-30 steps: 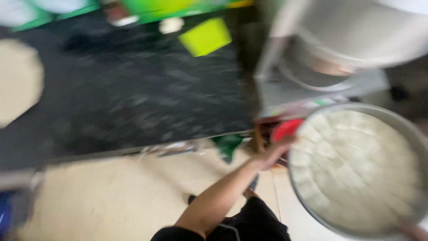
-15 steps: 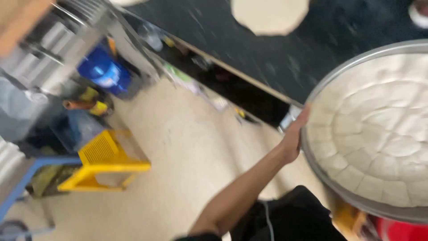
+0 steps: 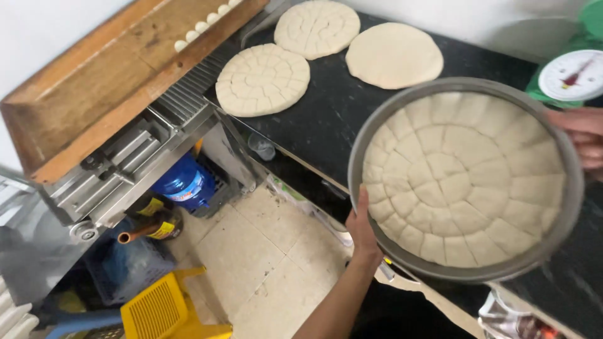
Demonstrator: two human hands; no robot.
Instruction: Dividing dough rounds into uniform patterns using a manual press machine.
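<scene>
While the half-second-earlier view caught only part of the pan at the right edge over floor and clutter, the round metal pan now sits whole in view, swung over the black counter. Its bottom is filled by a disc of scored dough cut into many small pieces, and the pan is tilted so its open face turns up toward the camera; being round, it has no long axis to speak of. Nearest, the left hand clasps the lower left rim, thumb over the edge and the fingers hidden beneath. At the far right rim the right hand grips with curled fingers, partly cut off by the frame.

Below the pan lie tiled floor, a yellow plastic crate and a blue water bottle, which stood at upper left before. Beyond the pan, three more dough rounds rest on the counter: one scored round at the left, another scored round behind it, and a smooth round. A green dial scale stands at far right, and a wooden tray tops the steel machine at left.
</scene>
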